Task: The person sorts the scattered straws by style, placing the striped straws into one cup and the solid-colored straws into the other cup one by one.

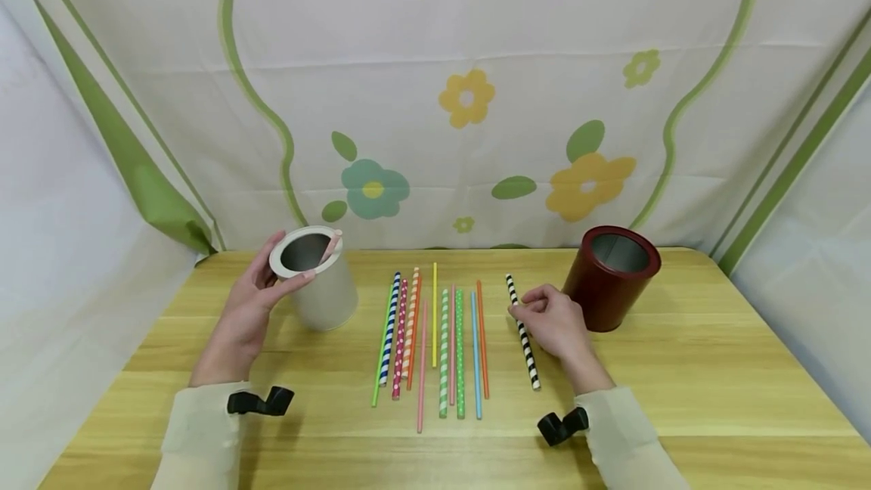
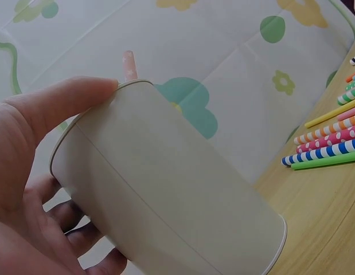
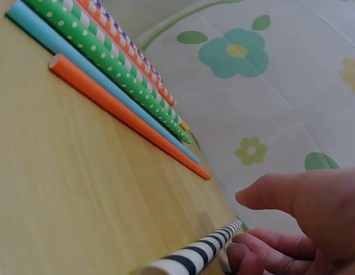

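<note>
My left hand [image 1: 248, 308] grips a white can [image 1: 323, 297] near its top, thumb along the rim and fingers around the far side. A pale pink patterned straw [image 1: 331, 246] leans inside that can, its top above the rim. Beside a black-and-white striped straw [image 1: 527, 358] lying on the table is my right hand [image 1: 554, 320]. In the right wrist view the thumb [image 3: 269, 193] stands apart from the striped straw [image 3: 194, 255], and the bent fingers [image 3: 280, 252] are close to its side. A dark red can [image 1: 599, 293] stands right of this hand.
Between the cans, several coloured straws lie roughly side by side on the wooden table [image 1: 327, 445], among them a blue-striped one [image 1: 389, 331], a yellow one [image 1: 435, 316] and an orange one [image 1: 482, 339]. A flowered cloth [image 1: 408, 44] hangs behind the table.
</note>
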`<state>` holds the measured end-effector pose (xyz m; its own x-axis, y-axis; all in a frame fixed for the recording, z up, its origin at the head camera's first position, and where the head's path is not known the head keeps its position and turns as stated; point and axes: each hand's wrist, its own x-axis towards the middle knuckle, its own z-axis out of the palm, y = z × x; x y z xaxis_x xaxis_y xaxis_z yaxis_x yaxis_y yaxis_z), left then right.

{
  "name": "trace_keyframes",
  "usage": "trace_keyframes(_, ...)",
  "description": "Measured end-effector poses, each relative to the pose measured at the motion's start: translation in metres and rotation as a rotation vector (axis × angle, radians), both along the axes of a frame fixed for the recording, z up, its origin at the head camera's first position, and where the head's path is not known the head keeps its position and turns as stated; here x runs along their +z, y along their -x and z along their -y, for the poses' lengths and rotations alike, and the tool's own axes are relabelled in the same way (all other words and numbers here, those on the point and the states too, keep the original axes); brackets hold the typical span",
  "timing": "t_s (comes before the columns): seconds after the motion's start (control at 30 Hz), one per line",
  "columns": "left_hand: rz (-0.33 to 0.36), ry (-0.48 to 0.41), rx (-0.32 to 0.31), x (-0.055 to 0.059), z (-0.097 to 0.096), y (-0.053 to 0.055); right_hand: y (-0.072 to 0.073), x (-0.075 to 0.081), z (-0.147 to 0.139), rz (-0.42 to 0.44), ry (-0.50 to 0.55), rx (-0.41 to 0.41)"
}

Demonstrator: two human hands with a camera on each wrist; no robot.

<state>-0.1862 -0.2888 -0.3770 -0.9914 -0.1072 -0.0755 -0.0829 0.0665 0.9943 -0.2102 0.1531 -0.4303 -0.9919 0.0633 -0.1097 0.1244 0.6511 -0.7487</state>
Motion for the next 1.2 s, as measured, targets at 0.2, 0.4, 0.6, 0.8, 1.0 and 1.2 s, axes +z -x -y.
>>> trace_keyframes(0.2,-0.001,0.002,0.003,0.0,0.0,0.0,0.001,-0.003,0.001,-0.007,-0.022,-0.001)
trace_keyframes(0.4,-0.002,0.009,0.002,0.0,0.0,-0.001,0.003,-0.007,0.003,-0.006,-0.056,-0.005)
trace_keyframes(0.6,-0.001,0.002,0.004,-0.001,0.0,-0.001,0.002,-0.011,0.002,-0.022,-0.072,0.002)
trace_keyframes(0.8,-0.005,0.0,0.004,0.001,-0.004,0.0,0.003,-0.009,-0.001,-0.024,-0.077,-0.001)
trace_keyframes(1.0,-0.006,-0.005,0.011,0.0,-0.005,0.0,0.002,-0.011,0.001,-0.004,-0.072,-0.011)
trace_keyframes(1.2,-0.008,-0.011,0.017,0.0,-0.004,-0.002,0.004,-0.012,0.005,-0.022,-0.102,-0.02)
